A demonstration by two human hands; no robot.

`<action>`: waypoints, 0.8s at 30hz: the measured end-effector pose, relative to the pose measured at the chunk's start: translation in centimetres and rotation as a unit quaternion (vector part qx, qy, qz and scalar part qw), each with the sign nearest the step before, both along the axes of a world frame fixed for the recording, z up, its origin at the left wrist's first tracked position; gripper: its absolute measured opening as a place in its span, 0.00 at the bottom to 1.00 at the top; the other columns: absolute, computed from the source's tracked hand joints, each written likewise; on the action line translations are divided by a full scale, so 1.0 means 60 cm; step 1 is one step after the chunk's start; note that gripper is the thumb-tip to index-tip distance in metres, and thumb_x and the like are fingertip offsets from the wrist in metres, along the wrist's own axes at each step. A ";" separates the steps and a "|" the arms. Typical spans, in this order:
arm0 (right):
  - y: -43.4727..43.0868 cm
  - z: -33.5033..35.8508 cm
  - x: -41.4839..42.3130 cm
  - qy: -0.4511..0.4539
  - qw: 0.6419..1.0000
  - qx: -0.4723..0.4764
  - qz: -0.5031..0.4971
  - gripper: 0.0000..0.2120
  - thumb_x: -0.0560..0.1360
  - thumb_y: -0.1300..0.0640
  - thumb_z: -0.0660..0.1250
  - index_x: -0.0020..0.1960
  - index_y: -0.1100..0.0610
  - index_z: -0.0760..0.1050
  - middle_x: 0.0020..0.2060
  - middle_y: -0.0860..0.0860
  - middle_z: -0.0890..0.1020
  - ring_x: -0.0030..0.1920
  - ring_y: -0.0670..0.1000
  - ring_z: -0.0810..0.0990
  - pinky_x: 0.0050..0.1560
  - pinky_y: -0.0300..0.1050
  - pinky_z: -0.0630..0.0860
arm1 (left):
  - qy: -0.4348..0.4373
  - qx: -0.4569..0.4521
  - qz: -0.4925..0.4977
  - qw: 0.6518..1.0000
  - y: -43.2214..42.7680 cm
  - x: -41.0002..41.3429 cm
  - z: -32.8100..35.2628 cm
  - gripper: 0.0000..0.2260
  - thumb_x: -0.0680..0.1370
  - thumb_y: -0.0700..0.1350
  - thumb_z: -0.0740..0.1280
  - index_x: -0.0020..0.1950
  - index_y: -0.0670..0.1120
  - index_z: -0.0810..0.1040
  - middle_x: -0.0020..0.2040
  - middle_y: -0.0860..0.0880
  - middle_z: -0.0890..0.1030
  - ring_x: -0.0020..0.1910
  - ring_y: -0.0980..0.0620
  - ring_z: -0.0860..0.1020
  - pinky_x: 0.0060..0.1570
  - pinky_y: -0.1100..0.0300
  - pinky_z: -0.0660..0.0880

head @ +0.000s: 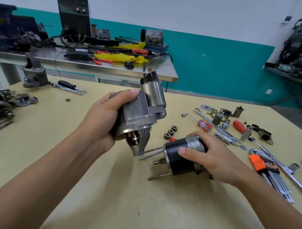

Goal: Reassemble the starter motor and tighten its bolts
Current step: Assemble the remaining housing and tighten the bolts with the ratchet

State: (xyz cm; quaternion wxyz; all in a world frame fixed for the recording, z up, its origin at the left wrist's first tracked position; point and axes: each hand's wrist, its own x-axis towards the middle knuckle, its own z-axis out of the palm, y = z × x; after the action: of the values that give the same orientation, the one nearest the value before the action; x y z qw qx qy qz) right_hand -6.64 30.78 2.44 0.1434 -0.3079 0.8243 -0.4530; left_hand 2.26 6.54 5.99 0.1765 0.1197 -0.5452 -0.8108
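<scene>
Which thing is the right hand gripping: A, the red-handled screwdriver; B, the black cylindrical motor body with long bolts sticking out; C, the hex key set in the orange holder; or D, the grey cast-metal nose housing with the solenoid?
B: the right hand curls over the black cylindrical motor body, while the left hand holds the grey cast-metal nose housing.

Pale yellow flat tabletop (107, 199). Lying loose at right: three small toothed brass gears (170, 132) bunched together, red clear-handled screwdriver (205, 126), tall chrome socket (245, 135), flat round steel washer (206, 107), orange-holdered set of steel hex keys (259, 163). Far left: black-handled screwdriver (67, 84) just beside grey cast-metal housing (35, 76).
</scene>
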 end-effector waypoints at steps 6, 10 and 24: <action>-0.005 0.003 0.006 0.057 0.998 0.030 -0.026 0.22 0.64 0.32 0.69 0.53 0.41 0.75 0.43 0.42 0.79 0.45 0.39 0.80 0.35 0.42 0.82 | -0.037 -0.029 0.081 0.996 0.012 0.004 -0.007 0.24 0.61 0.47 0.83 0.53 0.44 0.80 0.42 0.47 0.87 0.36 0.49 0.86 0.32 0.54 0.80; -0.006 0.008 0.009 0.124 0.990 0.067 -0.028 0.20 0.65 0.31 0.66 0.53 0.39 0.74 0.48 0.39 0.78 0.49 0.34 0.76 0.36 0.32 0.78 | -0.024 -0.018 0.093 0.995 0.020 0.000 -0.015 0.20 0.61 0.46 0.83 0.47 0.46 0.79 0.42 0.46 0.86 0.35 0.48 0.85 0.31 0.55 0.80; -0.033 -0.014 0.020 0.315 0.945 0.051 -0.068 0.10 0.77 0.43 0.65 0.50 0.46 0.82 0.43 0.38 0.81 0.48 0.39 0.77 0.45 0.39 0.73 | 0.001 0.086 0.123 0.989 0.038 0.003 -0.012 0.20 0.64 0.49 0.82 0.49 0.47 0.77 0.42 0.48 0.87 0.38 0.48 0.86 0.35 0.53 0.81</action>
State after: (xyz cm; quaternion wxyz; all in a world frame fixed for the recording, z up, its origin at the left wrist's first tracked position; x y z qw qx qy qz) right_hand -5.42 28.79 1.61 -0.1387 -0.3705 0.8685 -0.2987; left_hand 2.46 8.83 5.26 0.2641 0.2000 -0.4541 -0.8270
